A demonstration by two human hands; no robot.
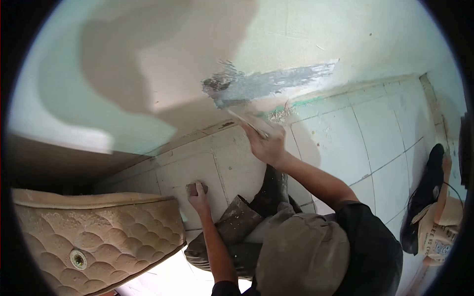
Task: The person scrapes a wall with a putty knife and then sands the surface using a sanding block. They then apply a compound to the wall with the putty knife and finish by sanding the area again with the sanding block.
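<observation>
My right hand (269, 145) is closed around a scraper (247, 122), with its thin blade pointing up and left. The blade's tip is right at the lower edge of a rough grey patch (276, 84) on the pale wall (306, 29). Darker, ragged marks show at the patch's left end. Low over the floor tiles, my left hand (198, 200) grips a small brown block (203, 189). Pale crumbs (281, 114) lie along the foot of the wall, just right of the scraper.
A stained quilted mattress (98, 237) stands on the left. White tiles (340, 148) cover the floor. Dark boots (274, 187) and a cap (301, 251) fill the lower middle. At the right edge lie a dark cloth-like item (424, 197) and a printed bag (439, 239).
</observation>
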